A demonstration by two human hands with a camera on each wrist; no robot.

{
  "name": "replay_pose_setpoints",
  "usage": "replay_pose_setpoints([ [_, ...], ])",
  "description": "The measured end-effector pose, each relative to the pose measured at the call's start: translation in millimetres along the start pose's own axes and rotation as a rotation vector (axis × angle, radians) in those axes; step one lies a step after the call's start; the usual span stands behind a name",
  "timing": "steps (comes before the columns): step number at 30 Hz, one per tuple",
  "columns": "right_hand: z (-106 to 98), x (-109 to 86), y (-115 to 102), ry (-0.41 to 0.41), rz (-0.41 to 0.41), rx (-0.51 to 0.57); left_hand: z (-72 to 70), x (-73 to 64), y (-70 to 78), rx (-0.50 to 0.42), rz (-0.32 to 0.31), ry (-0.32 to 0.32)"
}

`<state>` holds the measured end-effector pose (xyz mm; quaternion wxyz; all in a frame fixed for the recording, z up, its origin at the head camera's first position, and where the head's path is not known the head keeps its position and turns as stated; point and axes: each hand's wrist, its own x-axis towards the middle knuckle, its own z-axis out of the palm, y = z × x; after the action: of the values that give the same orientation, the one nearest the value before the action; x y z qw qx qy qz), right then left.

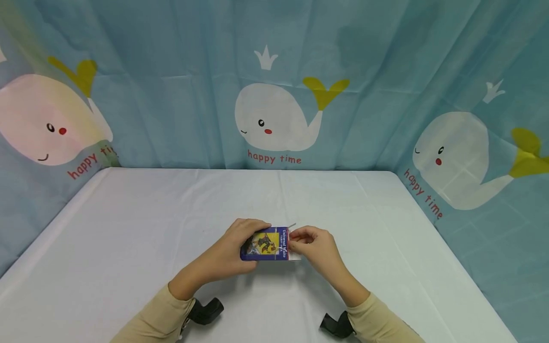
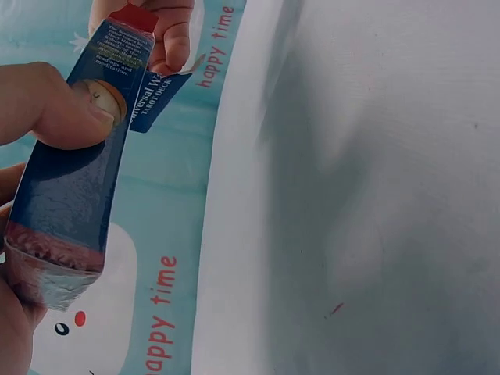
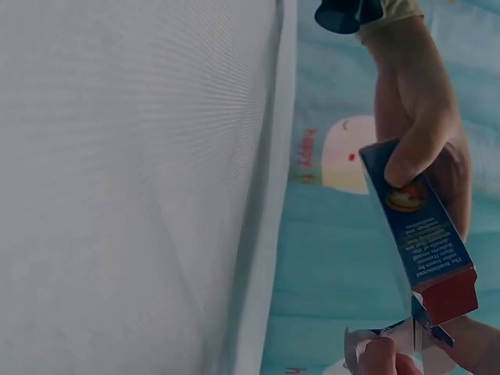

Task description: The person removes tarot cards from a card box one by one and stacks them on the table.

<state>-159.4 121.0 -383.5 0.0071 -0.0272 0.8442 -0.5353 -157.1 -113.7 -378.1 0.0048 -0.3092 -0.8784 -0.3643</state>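
From my remote seat I am watching the left hand (image 1: pixel 227 250) in the head view: it is gripping a blue tarot box (image 1: pixel 263 244), its fingers curling round the far long side while its thumb is bracing the near one. In the left wrist view that thumb (image 2: pixel 62 109) is pressing on a narrow printed side, over the edge of a round picture. The other fingers are partly hiding behind the box, so I am not able to tell how widely they are spreading.

The right hand (image 1: pixel 317 245) is working at the opposite, opened end. I am seeing its fingers bending inward, thumb and forefinger pinching an end flap (image 3: pixel 355 344) whose white inner face is showing in the right wrist view. A red side flap (image 3: pixel 451 295) is jutting from the same end, just beside those fingers.

The box is sitting between both hands, its picture face turning toward the head camera, and is hovering above the white tablecloth (image 1: pixel 171 209), casting a shadow below.
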Motion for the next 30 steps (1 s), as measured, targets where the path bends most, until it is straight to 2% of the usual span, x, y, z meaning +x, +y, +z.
replay_pose_setpoints([
  [6,-4.5,2.5,-1.6,-0.025,0.02,0.02,-1.2,0.4,0.5,0.022,0.014,0.019],
  [12,-12.3,5.0,-0.2,-0.103,0.072,0.116,-1.7,0.1,-0.5,0.029,0.016,0.018],
  [16,-17.6,6.5,0.1,-0.123,0.095,0.153,-2.3,-0.5,-1.4,0.032,0.003,0.014],
  [30,-30.3,8.3,-2.9,-0.135,0.061,0.11,-5.5,-0.8,-1.7,0.008,0.002,-0.001],
])
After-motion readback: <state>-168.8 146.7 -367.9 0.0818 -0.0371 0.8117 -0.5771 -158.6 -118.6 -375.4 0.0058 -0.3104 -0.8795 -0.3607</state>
